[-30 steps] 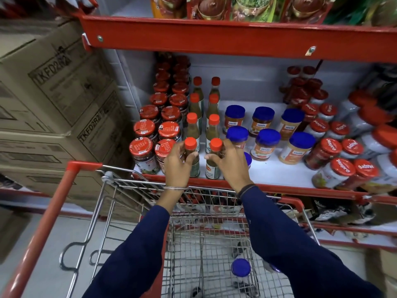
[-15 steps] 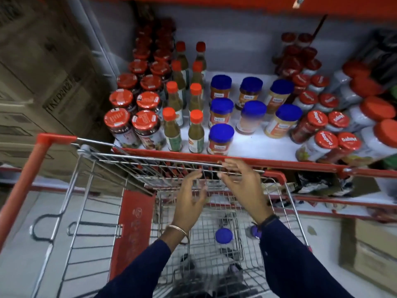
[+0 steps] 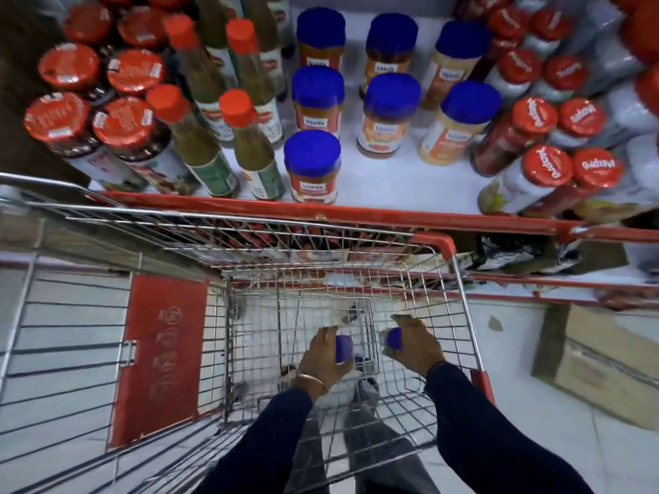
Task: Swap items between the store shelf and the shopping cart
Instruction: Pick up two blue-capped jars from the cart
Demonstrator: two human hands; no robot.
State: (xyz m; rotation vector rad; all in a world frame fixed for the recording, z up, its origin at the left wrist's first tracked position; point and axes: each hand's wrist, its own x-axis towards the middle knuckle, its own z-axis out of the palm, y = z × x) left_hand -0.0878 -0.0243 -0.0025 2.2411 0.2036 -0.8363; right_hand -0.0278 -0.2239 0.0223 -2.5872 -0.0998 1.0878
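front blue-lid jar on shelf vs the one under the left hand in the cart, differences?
The front shelf jar stands free on the shelf, untouched; the cart jar sits low in the cart with the left hand around it. The shelf jar's label and orange contents show; the cart jar shows only its lid. Both have blue lids.

White shelf (image 3: 374, 180), blue-lidded jars (image 3: 313, 165), red-capped bottles (image 3: 249, 144), red-lidded jars (image 3: 545, 169) standing on it

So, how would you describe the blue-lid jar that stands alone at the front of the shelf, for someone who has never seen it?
Start at the red front edge of the shelf, just above the shopping cart. Near its middle, right of the green bottles with orange caps, stands a blue-lid jar with reddish-orange contents. It is the only blue-lid jar in the front row; the others stand behind it.
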